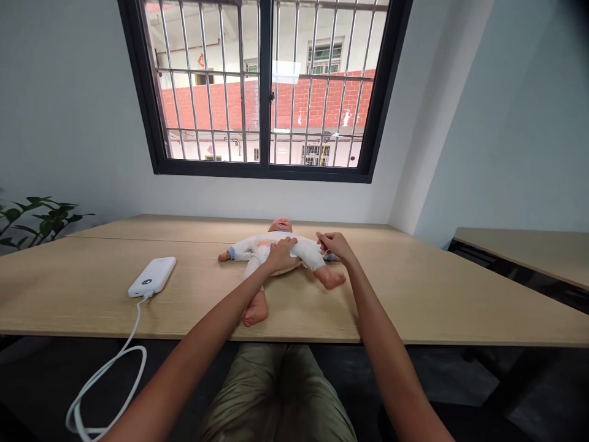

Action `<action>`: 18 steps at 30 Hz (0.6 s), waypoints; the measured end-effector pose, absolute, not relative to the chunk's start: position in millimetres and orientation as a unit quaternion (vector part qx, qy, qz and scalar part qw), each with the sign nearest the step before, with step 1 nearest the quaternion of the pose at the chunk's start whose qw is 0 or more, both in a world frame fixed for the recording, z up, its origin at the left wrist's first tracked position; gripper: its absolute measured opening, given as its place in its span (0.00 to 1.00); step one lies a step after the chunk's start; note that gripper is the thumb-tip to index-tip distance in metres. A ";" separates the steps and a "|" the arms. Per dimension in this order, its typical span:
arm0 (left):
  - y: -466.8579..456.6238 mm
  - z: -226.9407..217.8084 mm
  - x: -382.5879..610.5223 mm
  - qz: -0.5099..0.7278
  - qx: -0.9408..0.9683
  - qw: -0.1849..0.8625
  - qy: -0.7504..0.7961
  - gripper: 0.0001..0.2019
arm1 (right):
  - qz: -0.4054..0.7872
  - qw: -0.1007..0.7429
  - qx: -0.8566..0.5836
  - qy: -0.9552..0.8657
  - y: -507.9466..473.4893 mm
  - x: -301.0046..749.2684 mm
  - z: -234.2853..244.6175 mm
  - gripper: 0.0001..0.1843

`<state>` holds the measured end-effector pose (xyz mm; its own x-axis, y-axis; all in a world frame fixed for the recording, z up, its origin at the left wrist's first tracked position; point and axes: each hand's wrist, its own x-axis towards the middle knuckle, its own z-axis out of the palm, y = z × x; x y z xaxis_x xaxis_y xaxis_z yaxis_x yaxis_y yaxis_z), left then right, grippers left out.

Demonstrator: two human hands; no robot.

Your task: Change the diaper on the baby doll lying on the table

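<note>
Head view: a flesh-toned baby doll [277, 237] in a white fabric one-piece garment [304, 250] lies on its back on a pale wood-grain worktop [427, 294], head toward the wall and feet toward the person. A coloured print [264, 244] marks the garment front, and light-blue cuffs [231, 252] edge the sleeves. Both doll arms extend outward. One bare foot [255, 310] points toward the near edge; the other foot [330, 277], slightly blurred, is turned out to the right.

The left hand [281, 255] lies across the doll's middle, touching the garment, with its fingers partly bent. Whether it grips the fabric cannot be told. The right hand [337, 244] is at the right side of the doll, beside the turned-out leg, with fingers curled and thumb drawn in close; whether material is held between them cannot be told.

Well to the left of the doll sits a white, rounded rectangular power bank [154, 276] with a dark oval display. A white cable [137, 319] plugs into its near end and hangs below the worktop. Green plant leaves [50, 224] are farther left of the doll. Beyond the doll, a black-framed window [265, 123] shows vertical metal bars.
</note>
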<state>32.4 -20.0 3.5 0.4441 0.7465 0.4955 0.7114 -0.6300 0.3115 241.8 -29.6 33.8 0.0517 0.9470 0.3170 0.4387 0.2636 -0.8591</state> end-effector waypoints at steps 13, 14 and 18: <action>7.3 2.3 21.7 0.518 0.701 0.305 0.382 0.13 | 0.339 0.333 -0.533 -0.700 -15.8 239.6 8.0 0.25; 6.8 2.4 22.1 0.520 0.705 0.300 0.377 0.13 | 0.344 0.329 -0.534 -0.698 -13.5 240.3 4.9 0.27; 1.0 4.4 24.0 0.524 0.725 0.274 0.353 0.11 | 0.381 0.306 -0.541 -0.684 -12.3 238.1 -0.9 0.26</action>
<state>24.0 1.0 4.4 0.2015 0.7987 0.5670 0.2238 -0.6011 0.7672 238.1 -12.3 -0.9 -0.2259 0.9741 0.0062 0.5070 0.1230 -0.8531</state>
